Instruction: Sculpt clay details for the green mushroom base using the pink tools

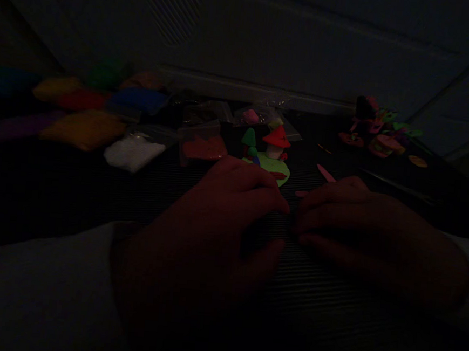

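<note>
My left hand (pixel 210 217), fingers parted, could slip into the green base (pixel 269 165); what my right hand (pixel 360 223) holds I can't tell.

Underexposed and grainy throughout, sunk near black in the foreground, most vivid at the red roof (pixel 277 138), faintly glinting on clear plastic (pixel 280 101), soft-edged at left hand (pixel 210 217) and right hand (pixel 370 227).

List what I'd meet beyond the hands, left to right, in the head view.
Purple packet, yellow-orange packet, white packet, reddish-orange packet, green tree figure, red-capped mushroom figure, nearer pink piece, farther pink piece, slim tool.
</note>
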`<state>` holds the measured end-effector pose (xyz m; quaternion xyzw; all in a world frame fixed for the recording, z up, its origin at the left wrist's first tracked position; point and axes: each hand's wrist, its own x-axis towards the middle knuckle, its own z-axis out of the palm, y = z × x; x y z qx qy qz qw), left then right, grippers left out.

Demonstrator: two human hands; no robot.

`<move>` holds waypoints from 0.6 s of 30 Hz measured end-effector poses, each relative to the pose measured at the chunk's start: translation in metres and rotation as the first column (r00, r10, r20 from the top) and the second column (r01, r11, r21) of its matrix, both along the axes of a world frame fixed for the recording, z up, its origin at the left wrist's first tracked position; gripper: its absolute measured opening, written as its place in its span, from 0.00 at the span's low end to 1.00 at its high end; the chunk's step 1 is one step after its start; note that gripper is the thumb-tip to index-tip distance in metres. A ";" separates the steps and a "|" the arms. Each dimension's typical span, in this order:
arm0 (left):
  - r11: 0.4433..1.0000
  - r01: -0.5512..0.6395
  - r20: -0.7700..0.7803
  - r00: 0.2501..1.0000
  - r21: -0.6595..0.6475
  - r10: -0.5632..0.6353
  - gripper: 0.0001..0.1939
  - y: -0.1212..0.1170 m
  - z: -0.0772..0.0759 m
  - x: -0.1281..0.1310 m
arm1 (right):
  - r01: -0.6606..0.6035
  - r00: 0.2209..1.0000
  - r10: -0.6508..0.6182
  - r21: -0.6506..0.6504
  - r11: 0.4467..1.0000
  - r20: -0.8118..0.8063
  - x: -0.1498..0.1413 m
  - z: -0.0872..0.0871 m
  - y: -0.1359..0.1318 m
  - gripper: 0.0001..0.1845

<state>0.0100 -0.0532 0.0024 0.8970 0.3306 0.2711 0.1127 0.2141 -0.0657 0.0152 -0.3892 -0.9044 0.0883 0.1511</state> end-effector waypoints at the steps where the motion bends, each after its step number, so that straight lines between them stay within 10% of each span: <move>1: 1.000 -0.003 0.006 1.000 0.002 0.003 0.12 0.000 0.000 0.000 | -0.004 1.000 0.004 0.000 1.000 -0.003 0.000 0.000 0.000 0.08; 11: 1.000 -0.001 0.008 1.000 -0.005 0.001 0.12 0.000 0.000 0.000 | -0.019 1.000 0.019 0.006 1.000 0.021 0.001 0.003 -0.001 0.10; 18: 0.999 0.042 -0.027 0.999 -0.033 -0.043 0.08 0.002 0.005 0.000 | 0.093 0.992 -0.102 0.125 0.988 0.074 0.046 0.035 0.013 0.15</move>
